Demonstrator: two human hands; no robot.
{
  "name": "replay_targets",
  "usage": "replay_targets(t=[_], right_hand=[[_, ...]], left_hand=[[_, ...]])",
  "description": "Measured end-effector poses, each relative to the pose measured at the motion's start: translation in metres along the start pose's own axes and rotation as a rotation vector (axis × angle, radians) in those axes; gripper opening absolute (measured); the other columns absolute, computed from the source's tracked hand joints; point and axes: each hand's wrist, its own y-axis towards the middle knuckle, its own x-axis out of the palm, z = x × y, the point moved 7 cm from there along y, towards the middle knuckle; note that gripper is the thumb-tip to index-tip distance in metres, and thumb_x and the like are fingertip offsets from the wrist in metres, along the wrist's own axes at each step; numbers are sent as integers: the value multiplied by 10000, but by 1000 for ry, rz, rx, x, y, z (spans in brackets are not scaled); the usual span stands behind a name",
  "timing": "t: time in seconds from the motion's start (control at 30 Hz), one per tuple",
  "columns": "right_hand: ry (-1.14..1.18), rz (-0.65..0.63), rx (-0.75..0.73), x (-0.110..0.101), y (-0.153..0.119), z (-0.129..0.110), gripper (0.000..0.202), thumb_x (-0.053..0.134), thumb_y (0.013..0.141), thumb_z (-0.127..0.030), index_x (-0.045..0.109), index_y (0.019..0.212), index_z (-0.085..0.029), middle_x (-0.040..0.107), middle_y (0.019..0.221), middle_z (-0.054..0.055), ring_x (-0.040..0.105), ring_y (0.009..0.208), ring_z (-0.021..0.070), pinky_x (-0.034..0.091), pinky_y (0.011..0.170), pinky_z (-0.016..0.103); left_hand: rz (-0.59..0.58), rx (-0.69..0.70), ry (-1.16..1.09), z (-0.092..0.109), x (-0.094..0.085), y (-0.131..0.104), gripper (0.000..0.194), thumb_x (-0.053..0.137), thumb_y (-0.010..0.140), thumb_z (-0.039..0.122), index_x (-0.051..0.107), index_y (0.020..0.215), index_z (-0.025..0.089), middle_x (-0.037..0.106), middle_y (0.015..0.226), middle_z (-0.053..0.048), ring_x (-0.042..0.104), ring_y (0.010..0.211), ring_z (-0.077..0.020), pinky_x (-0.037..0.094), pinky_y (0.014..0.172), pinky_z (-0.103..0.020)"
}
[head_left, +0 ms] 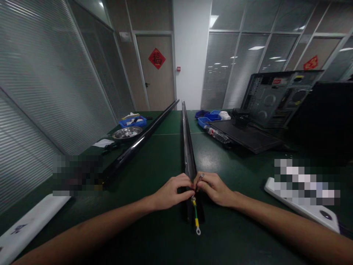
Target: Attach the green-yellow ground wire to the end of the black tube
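A long, narrow black rail (188,147) lies lengthwise on the table, its near end beneath my hands. My left hand (175,189) is closed over it, thumb and fingers pinched together at the rail's middle line. Facing it, my right hand (215,188) is closed too, its fingertips meeting the left ones. A small shiny metal piece (201,177) shows at the right forefinger. Whatever sits between the fingertips is too small and covered to name. Just below them, a short yellow-green wire (196,213) with a ring terminal at its end runs toward me along the rail.
Another long black rail (140,141) slants across the left side. Beyond it are a metal dish (127,133) and a blue tray (133,122). Blue bins (212,117), a black panel (245,134) and an opened computer case (275,99) stand right. White devices (306,209) flank my arms.
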Motion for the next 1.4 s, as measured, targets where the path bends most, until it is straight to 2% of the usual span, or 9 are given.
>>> replay_targets(t=[0.37, 0.63, 1.13, 1.4], right_hand=[[-93, -6, -5, 2, -3, -2, 227, 475, 1072, -243, 648, 953, -157, 662, 855, 43, 645, 776, 152, 500, 746, 262], [-160, -22, -20, 3, -4, -2, 207, 472, 1068, -236, 641, 977, -158, 650, 838, 36, 639, 746, 146, 494, 721, 258], [-191, -47, -41, 6, -7, -1, 225, 453, 1073, -243, 635, 970, -160, 639, 841, 36, 625, 738, 147, 488, 708, 263], [-189, 20, -94, 0, -7, -5, 290, 400, 1095, -267, 646, 985, -160, 655, 835, 39, 629, 726, 146, 502, 709, 258]], left_hand=[[-10, 12, 4, 1, 2, 0, 173, 563, 1031, 248, 708, 1048, 155, 676, 1050, -73, 592, 1020, -211, 458, 963, -353], [-16, 31, 9, 3, 1, 0, 198, 544, 1037, 262, 707, 1036, 149, 678, 1055, -82, 595, 1021, -217, 455, 976, -372], [-18, 51, 17, 3, 1, 0, 215, 538, 1047, 275, 716, 1010, 160, 682, 1021, -73, 600, 1007, -212, 457, 972, -365], [8, -8, -50, 1, -3, 0, 208, 600, 1017, 315, 736, 1005, 159, 682, 1009, -75, 612, 1004, -215, 488, 936, -358]])
